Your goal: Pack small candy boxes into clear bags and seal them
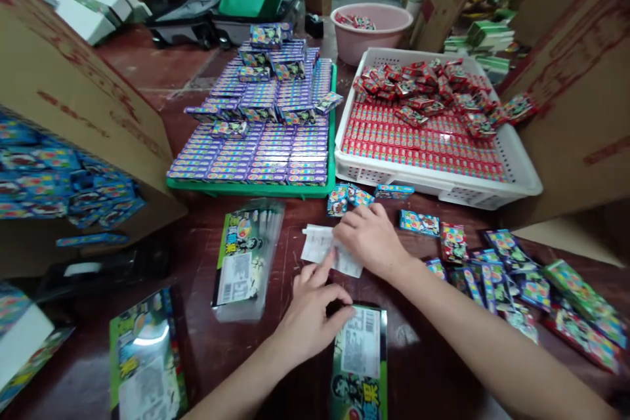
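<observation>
A small white sheet with faint print (317, 244), like a label sheet, lies flat on the dark red table. My right hand (371, 239) is over its right part, fingers curled down on it; the fingertips are partly hidden. The index finger of my left hand (310, 315) touches the sheet's lower edge. That hand's thumb is spread apart and rests at the top edge of a green and black printed pouch (361, 348) with a white barcode label. Just beyond my right hand are several small blue candy boxes (339, 200).
A fanned stack of clear printed pouches (241, 269) lies left, another pouch (145, 354) nearer. Behind stand a green tray (246, 190) of purple boxes and a white crate (394, 177) of red boxes. Loose packets (506, 275) lie right. Cartons (83, 59) flank both sides.
</observation>
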### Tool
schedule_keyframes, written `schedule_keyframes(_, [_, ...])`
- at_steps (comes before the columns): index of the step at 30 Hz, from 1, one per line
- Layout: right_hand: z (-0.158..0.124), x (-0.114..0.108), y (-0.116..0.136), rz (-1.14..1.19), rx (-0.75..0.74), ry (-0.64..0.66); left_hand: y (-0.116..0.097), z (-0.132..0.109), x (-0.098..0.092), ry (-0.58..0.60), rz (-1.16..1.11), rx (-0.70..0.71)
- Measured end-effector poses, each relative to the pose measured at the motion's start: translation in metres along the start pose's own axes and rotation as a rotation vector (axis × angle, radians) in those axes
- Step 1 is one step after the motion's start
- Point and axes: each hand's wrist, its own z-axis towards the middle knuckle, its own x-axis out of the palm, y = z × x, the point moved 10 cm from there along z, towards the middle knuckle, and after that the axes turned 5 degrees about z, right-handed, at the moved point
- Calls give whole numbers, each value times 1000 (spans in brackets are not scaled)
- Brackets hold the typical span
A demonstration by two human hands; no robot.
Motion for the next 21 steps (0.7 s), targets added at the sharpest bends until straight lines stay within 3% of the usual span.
schedule_keyframes(3, [-24, 1, 27, -29, -161, 4, -1, 2, 0, 4, -2, 5])
schedule_keyframes(5, [-41, -3, 33, 42, -194, -12, -4, 2, -1, 2, -6, 19])
schedule_keyframes(7, [-54, -15, 21, 170, -116, -69, -6, 2, -3, -16, -6, 35])
schedule_keyframes(13, [-81, -55, -46, 739, 305, -295, -12, -4, -4, -43, 31, 72])
schedule_keyframes(16, [-89, -53, -53, 891, 396, -299, -22, -11, -12, -85, 13, 115])
schedule_keyframes(21, [-82, -33, -55, 904, 424, -286, -37, -19, -21, -103, -113, 166])
